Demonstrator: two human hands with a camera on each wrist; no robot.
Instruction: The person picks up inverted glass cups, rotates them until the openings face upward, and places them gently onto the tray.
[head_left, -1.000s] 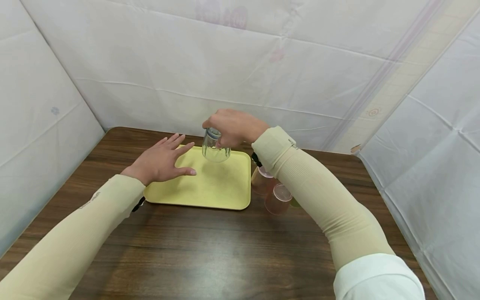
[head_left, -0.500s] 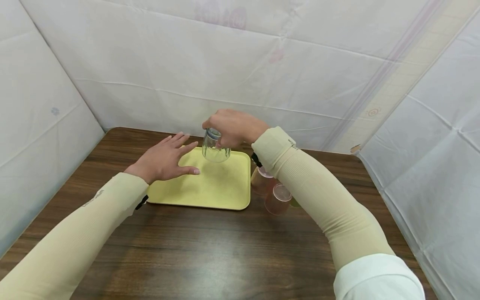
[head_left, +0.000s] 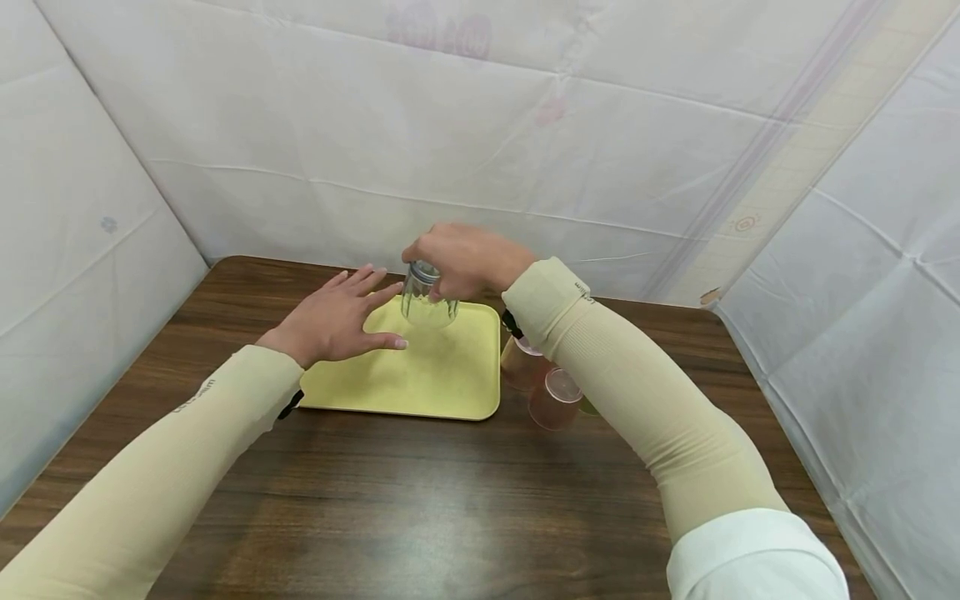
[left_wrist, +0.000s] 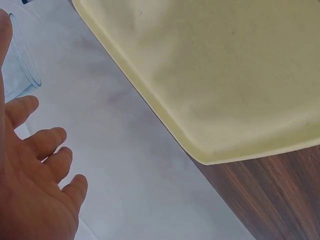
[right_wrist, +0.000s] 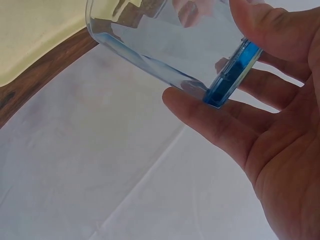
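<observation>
My right hand (head_left: 461, 257) grips a clear glass (head_left: 427, 298) by its thick base, mouth down, above the far edge of a yellow tray (head_left: 442, 375). In the right wrist view the glass (right_wrist: 165, 40) has a blue-tinted base pinched between thumb and fingers (right_wrist: 210, 120). My left hand (head_left: 337, 318) hovers flat over the tray's left part, fingers straight and spread, holding nothing. The left wrist view shows those fingers (left_wrist: 45, 165), the tray (left_wrist: 220, 80) and the glass rim (left_wrist: 22, 65).
Two pinkish translucent cups (head_left: 553, 398) stand on the brown wooden table (head_left: 420, 500) right of the tray, partly behind my right forearm. White sheeting (head_left: 450, 125) walls in the table at the back and both sides.
The left hand has crept right and toward the glass. The right hand with the glass has lowered slightly over the tray.
</observation>
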